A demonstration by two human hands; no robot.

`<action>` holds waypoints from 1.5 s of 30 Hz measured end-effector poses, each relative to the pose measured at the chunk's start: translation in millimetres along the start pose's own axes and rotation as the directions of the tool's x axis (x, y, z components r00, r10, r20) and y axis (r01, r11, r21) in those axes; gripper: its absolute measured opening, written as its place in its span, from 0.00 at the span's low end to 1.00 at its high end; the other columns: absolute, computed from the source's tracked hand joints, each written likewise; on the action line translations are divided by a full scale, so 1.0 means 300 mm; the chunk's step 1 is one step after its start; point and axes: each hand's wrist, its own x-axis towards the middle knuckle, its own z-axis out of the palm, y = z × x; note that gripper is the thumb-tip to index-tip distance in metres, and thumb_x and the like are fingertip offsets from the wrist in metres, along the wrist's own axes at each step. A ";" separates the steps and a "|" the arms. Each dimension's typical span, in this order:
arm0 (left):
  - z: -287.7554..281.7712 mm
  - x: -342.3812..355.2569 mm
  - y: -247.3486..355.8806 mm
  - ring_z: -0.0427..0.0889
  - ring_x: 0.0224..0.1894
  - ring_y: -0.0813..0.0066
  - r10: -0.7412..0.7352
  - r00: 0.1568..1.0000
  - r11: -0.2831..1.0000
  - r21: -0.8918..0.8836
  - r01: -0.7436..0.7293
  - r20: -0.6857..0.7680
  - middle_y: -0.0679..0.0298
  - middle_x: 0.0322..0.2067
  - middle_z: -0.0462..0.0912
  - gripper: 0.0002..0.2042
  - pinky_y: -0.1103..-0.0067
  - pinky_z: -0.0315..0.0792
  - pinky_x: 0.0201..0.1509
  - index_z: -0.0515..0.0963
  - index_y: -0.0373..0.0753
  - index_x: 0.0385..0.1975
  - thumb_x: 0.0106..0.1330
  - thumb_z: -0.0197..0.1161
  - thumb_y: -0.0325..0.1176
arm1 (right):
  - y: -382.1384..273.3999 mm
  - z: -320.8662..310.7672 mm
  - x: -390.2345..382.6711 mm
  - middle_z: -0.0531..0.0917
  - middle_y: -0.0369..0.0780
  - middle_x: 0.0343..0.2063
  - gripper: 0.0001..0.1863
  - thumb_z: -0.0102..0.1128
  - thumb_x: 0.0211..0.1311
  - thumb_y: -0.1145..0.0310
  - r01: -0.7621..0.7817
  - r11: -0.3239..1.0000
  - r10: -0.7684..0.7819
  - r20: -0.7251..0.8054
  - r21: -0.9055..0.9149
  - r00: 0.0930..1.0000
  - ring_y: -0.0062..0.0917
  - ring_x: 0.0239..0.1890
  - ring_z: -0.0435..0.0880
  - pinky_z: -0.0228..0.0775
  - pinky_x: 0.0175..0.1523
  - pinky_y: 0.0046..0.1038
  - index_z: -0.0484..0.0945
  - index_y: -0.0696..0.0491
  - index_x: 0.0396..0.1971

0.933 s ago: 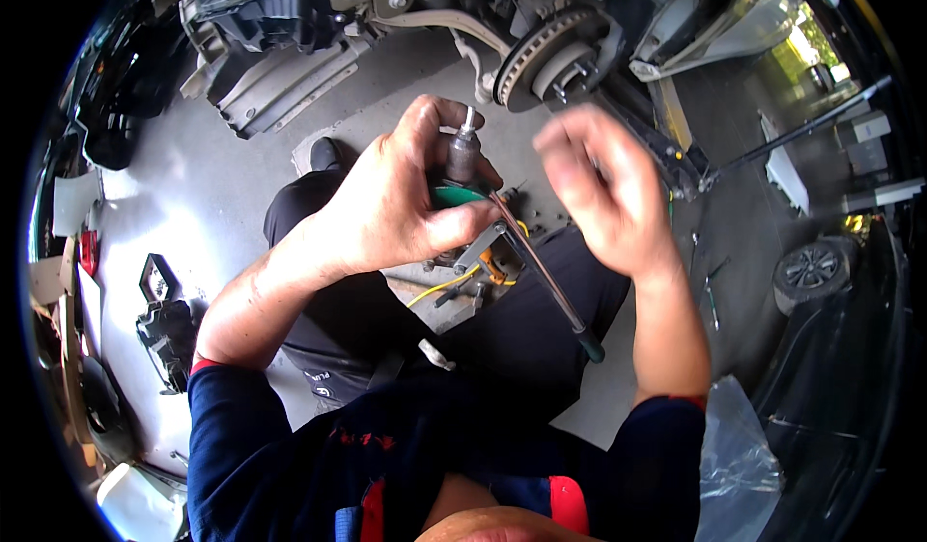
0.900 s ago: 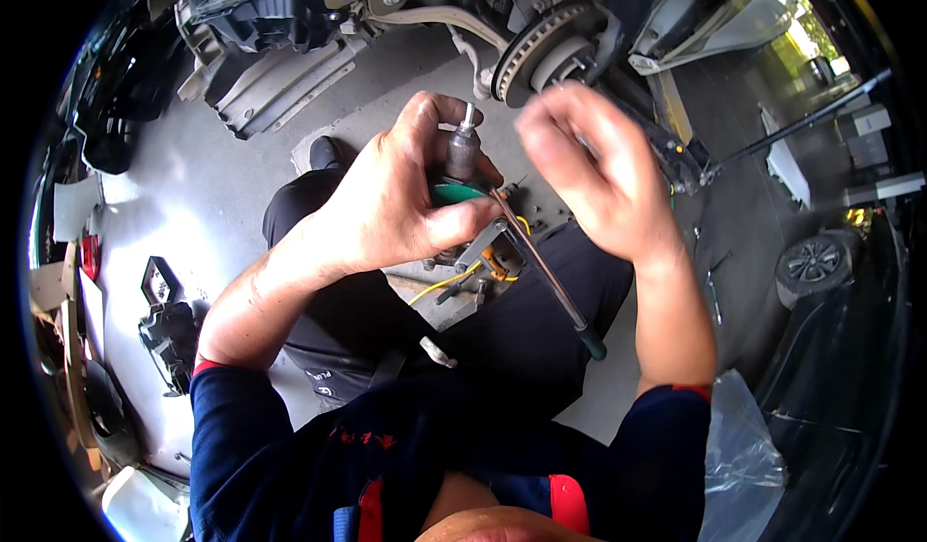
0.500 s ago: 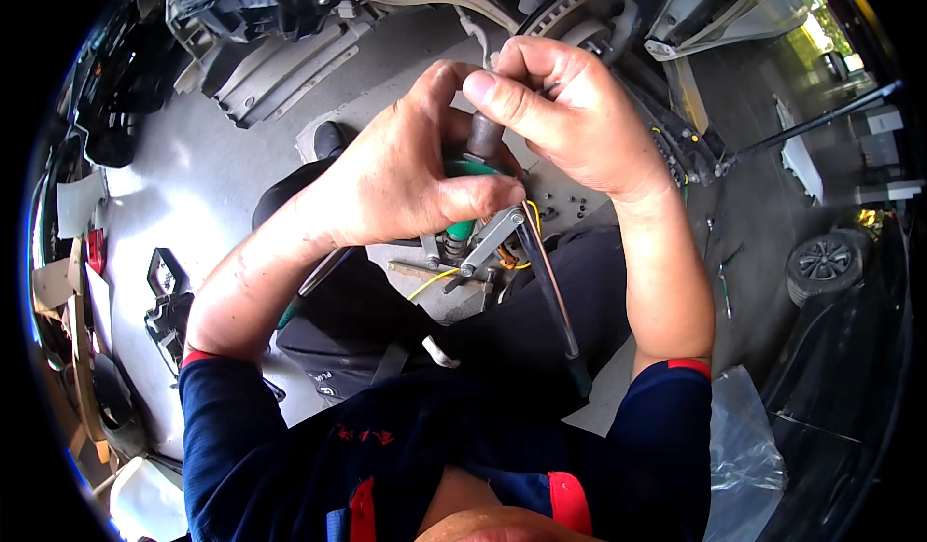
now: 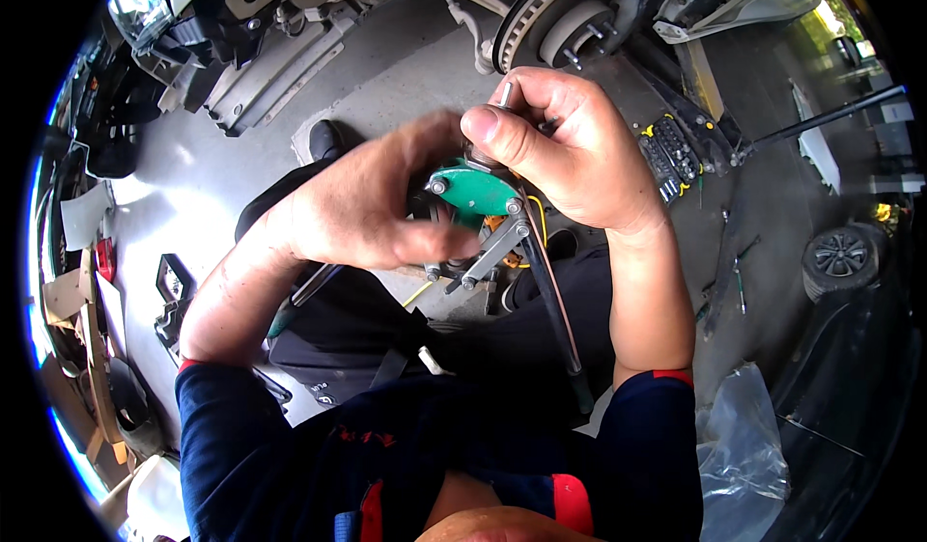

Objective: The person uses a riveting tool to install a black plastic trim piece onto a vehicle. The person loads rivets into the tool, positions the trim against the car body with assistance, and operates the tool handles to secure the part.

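Note:
A green two-handled lever tool stands between my legs, with bolts on its head plate, grey link bars and long rod arms. My right hand is closed at its top, thumb and index finger pinching a round metal nosepiece with a slim silver pin poking up. My left hand is beside the tool's left side, its thumb spread away from the fingers and smeared by motion. Its fingertips are partly hidden behind the tool head. One long handle slants down toward my right thigh; the other shows by my left forearm.
Ahead hangs a car's open wheel area with a brake disc and bare studs. A socket set lies on the floor at right. Farther right are a wheel and clear plastic sheeting. Cardboard stands at far left.
My left hand has loosened from the tool head and shifted left, uncovering the green plate. My right hand stays at the top, slightly lower in view. The view has shifted, showing more brake disc.

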 end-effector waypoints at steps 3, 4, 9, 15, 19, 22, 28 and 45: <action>-0.006 -0.019 0.005 0.84 0.48 0.74 -0.163 0.980 0.974 -0.142 0.178 0.113 0.60 0.46 0.85 0.32 0.77 0.76 0.58 0.72 0.31 0.63 0.62 0.76 0.39 | 0.008 -0.004 -0.010 0.81 0.29 0.24 0.16 0.67 0.74 0.60 0.015 0.997 -0.017 0.023 0.080 1.000 0.09 0.29 0.75 0.69 0.36 0.17 0.78 0.55 0.30; -0.003 -0.018 -0.004 0.84 0.44 0.77 -0.152 0.976 0.945 -0.267 0.190 0.155 0.63 0.38 0.88 0.23 0.78 0.77 0.54 0.77 0.32 0.58 0.68 0.72 0.37 | 0.009 -0.004 -0.015 0.81 0.30 0.25 0.15 0.66 0.74 0.60 0.045 0.990 -0.051 0.041 0.137 0.998 0.10 0.30 0.76 0.69 0.37 0.16 0.79 0.56 0.31; -0.016 -0.021 0.026 0.83 0.45 0.76 -0.066 0.977 0.974 -0.200 0.108 0.204 0.63 0.41 0.86 0.26 0.78 0.76 0.52 0.80 0.30 0.52 0.66 0.74 0.48 | -0.023 -0.022 -0.029 0.81 0.31 0.30 0.13 0.62 0.77 0.61 0.235 0.930 -0.278 0.120 0.284 0.953 0.10 0.32 0.77 0.71 0.37 0.16 0.80 0.57 0.37; -0.005 -0.014 0.044 0.82 0.46 0.77 -0.021 0.982 0.975 -0.213 0.061 0.188 0.63 0.42 0.86 0.24 0.77 0.75 0.54 0.80 0.31 0.54 0.68 0.73 0.43 | 0.004 -0.025 -0.020 0.83 0.31 0.32 0.16 0.59 0.78 0.58 0.286 0.893 -0.347 0.127 0.347 0.929 0.13 0.36 0.78 0.72 0.45 0.19 0.82 0.59 0.44; 0.032 0.007 0.066 0.82 0.48 0.78 0.158 0.986 0.937 -0.323 -0.130 0.061 0.62 0.46 0.85 0.25 0.78 0.75 0.59 0.72 0.31 0.62 0.70 0.70 0.35 | 0.033 -0.045 -0.018 0.83 0.40 0.40 0.26 0.60 0.76 0.50 0.199 0.859 -0.319 0.188 0.471 0.929 0.24 0.44 0.79 0.71 0.52 0.27 0.81 0.62 0.52; 0.053 0.007 0.069 0.83 0.50 0.77 0.157 0.988 0.919 -0.365 -0.148 -0.004 0.60 0.49 0.84 0.26 0.77 0.74 0.60 0.69 0.31 0.64 0.70 0.68 0.34 | 0.074 -0.056 -0.023 0.82 0.38 0.39 0.29 0.61 0.74 0.48 0.166 0.861 -0.286 0.187 0.481 0.940 0.20 0.44 0.78 0.70 0.52 0.24 0.79 0.61 0.57; 0.037 0.005 0.082 0.84 0.53 0.74 0.044 0.998 0.891 -0.454 -0.019 0.045 0.59 0.48 0.85 0.19 0.76 0.77 0.60 0.69 0.33 0.60 0.74 0.63 0.30 | 0.035 -0.036 -0.023 0.83 0.30 0.31 0.21 0.76 0.65 0.56 0.242 0.833 -0.299 0.037 0.497 0.954 0.08 0.33 0.77 0.69 0.39 0.13 0.82 0.56 0.46; 0.048 0.014 0.110 0.83 0.48 0.77 -0.081 0.995 0.909 -0.413 0.053 -0.051 0.62 0.45 0.87 0.17 0.78 0.76 0.58 0.79 0.32 0.58 0.71 0.62 0.30 | 0.071 -0.032 -0.010 0.87 0.34 0.39 0.16 0.66 0.73 0.61 0.167 0.724 -0.324 0.117 0.670 0.939 0.16 0.44 0.84 0.76 0.53 0.18 0.84 0.57 0.51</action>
